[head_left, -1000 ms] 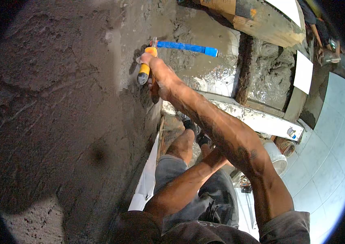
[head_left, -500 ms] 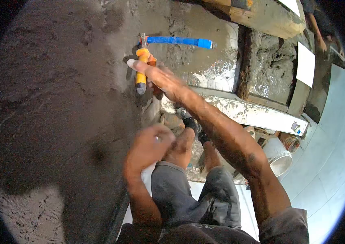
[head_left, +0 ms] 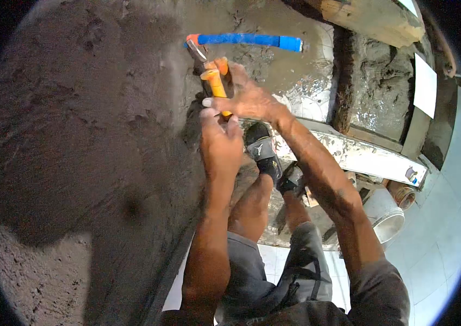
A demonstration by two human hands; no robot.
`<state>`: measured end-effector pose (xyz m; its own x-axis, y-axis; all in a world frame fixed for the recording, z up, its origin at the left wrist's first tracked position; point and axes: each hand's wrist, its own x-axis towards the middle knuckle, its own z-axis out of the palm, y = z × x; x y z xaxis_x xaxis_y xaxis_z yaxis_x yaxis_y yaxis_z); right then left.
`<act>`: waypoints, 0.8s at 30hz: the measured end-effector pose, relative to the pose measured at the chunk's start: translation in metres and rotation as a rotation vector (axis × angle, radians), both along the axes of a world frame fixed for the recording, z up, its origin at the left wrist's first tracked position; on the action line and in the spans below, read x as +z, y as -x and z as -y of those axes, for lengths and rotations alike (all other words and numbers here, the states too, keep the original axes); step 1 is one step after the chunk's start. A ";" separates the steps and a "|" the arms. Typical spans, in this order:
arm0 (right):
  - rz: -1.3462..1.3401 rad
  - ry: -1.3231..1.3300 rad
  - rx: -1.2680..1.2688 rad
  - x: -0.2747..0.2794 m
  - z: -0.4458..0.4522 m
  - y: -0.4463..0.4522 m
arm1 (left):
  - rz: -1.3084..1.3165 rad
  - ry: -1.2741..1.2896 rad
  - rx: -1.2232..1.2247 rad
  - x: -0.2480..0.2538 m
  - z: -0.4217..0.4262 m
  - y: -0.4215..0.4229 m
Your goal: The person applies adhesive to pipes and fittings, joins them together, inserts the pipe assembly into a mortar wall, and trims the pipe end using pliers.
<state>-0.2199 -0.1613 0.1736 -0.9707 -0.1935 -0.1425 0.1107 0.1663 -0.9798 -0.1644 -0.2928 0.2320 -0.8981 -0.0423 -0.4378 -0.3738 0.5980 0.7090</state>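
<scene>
Fingers of right hand (head_left: 255,103) bent around yellow-and-orange-handled metal pliers (head_left: 217,87), upper centre of frame; low hold likely for leverage. Metal head at red fitting (head_left: 193,39), left end of blue tube (head_left: 241,39). Left hand (head_left: 222,149) half-curled at handle ends; contact unclear.

White logo (head_left: 259,149) on grey sandal (head_left: 266,141)

Yellow-handled pliers (head_left: 216,84), handles apart, metal nose at orange end of blue pipe (head_left: 241,39)
</scene>
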 end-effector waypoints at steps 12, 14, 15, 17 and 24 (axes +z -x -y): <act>-0.391 -0.235 -0.112 -0.070 -0.005 0.036 | 0.208 -0.681 0.636 -0.071 -0.035 0.011; -0.372 -0.216 -0.087 -0.074 -0.003 0.039 | 0.092 -0.798 0.618 -0.086 -0.035 0.006; -0.451 -0.196 -0.118 -0.079 -0.003 0.044 | 0.079 -0.867 0.645 -0.086 -0.037 0.008; -0.500 -0.183 -0.108 -0.086 -0.004 0.052 | 0.054 -0.950 0.717 -0.095 -0.040 0.011; -0.594 -0.176 -0.238 -0.091 -0.003 0.085 | -0.090 -1.272 0.567 -0.136 -0.037 0.019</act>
